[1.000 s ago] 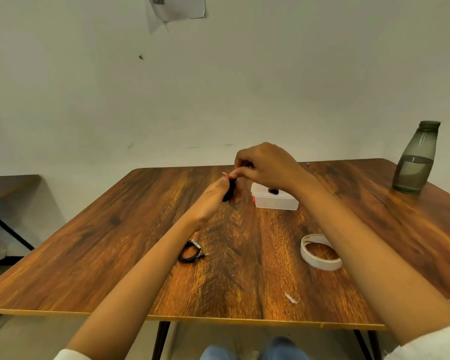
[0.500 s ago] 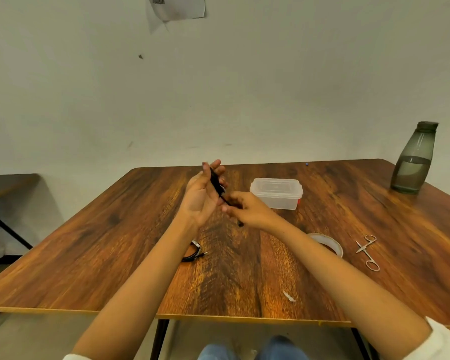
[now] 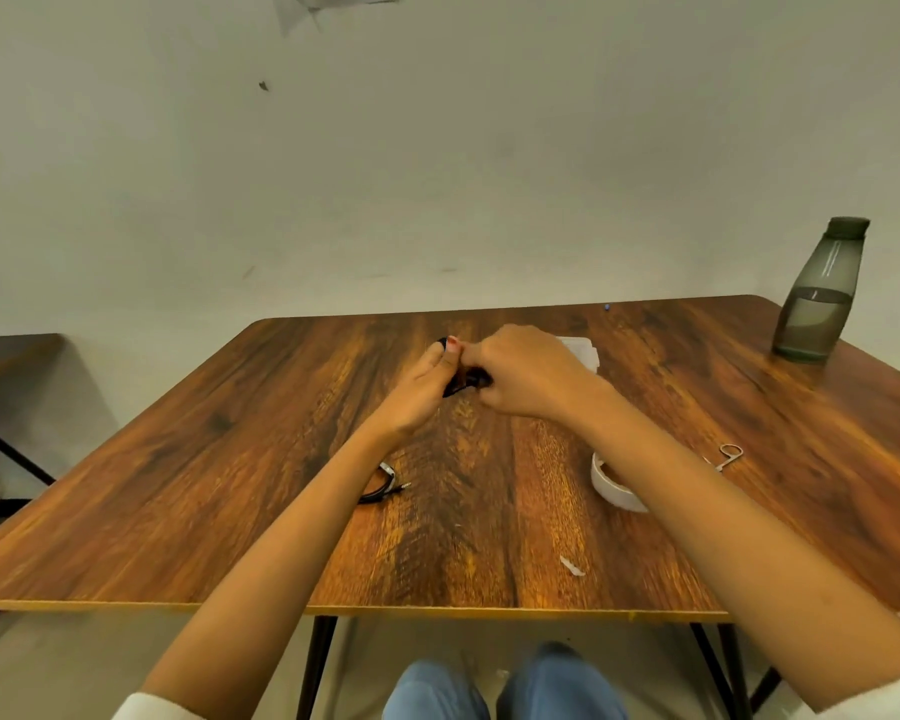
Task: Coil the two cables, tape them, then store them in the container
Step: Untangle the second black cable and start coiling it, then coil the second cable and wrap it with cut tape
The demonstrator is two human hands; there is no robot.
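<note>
Above the middle of the wooden table (image 3: 230, 485), my left hand (image 3: 422, 387) and my right hand (image 3: 526, 371) meet, both closed on a black cable (image 3: 463, 379) bunched between them; most of it is hidden by the fingers. A second black cable (image 3: 383, 483), coiled, lies on the table under my left forearm. The white tape roll (image 3: 611, 488) sits under my right forearm. The clear plastic container (image 3: 585, 350) stands behind my right hand, mostly hidden.
Small metal scissors (image 3: 728, 456) lie right of the tape roll. A grey water bottle (image 3: 819, 293) stands at the far right corner. A white scrap (image 3: 571, 566) lies near the front edge. A second table (image 3: 11, 350) stands to the left.
My right hand has risen from below the left hand and closed beside it, wrapping the black cable round. The view has dipped slightly and the container is now hidden behind my right hand.
</note>
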